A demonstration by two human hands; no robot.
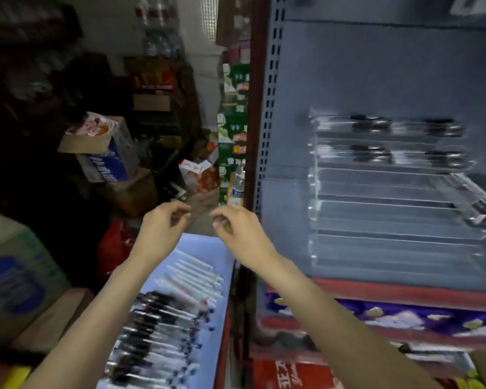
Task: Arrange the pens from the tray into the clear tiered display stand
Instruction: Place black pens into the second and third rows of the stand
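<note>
Left hand: (163, 220) raised above the far end of the tray, fingers loosely curled, nothing visibly held.
Right hand: (236, 226) just beside the left, apart from it, fingers curled inward; blur hides whether anything is pinched, cannot tell.
Tray: (199, 240) pale blue, low centre, left of the shelf unit.
Pens: (163, 327) lying side by side in the tray; white barrels (194, 273) at the far end, dark-gripped ones nearer.
Display stand: (390, 203) clear, tiered, on the grey shelf (348, 80) at right; top two tiers hold dark pens (372, 123), lower tiers look bare.
Cardboard boxes: (107, 153) stacked, left background.
</note>
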